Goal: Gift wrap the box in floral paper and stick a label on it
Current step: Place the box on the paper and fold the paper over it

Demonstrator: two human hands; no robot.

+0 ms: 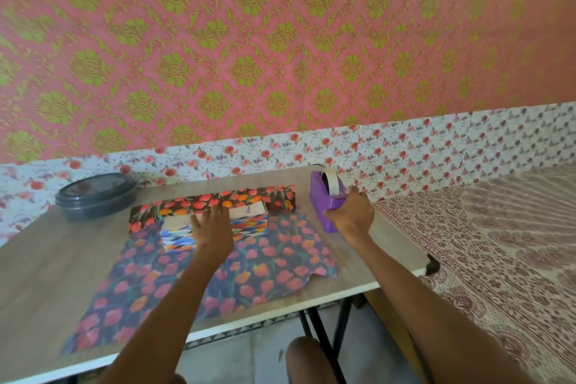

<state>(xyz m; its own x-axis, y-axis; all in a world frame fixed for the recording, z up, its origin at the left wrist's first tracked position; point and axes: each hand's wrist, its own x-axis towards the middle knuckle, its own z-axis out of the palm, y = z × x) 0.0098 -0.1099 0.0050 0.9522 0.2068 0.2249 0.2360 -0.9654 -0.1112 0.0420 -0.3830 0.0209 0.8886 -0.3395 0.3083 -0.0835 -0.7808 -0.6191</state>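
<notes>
A small box [249, 223] with a multicoloured pattern lies on a sheet of dark floral paper [174, 284] spread over the table. The paper's far edge [218, 201] is folded up over the box's far side. My left hand [213, 227] lies flat on top of the box with straight fingers, pressing that fold down. To the right stands a purple tape dispenser [327, 196] with a roll of pale tape. My right hand [353, 215] grips the dispenser's near end, fingers curled round it. No label is in sight.
A dark oval lidded container [96, 195] sits at the table's far left. The wooden table [46, 274] stands against a floral-papered wall. Its right edge ends near a bed with patterned cloth [498, 243]. My knee [307, 358] shows below the front edge.
</notes>
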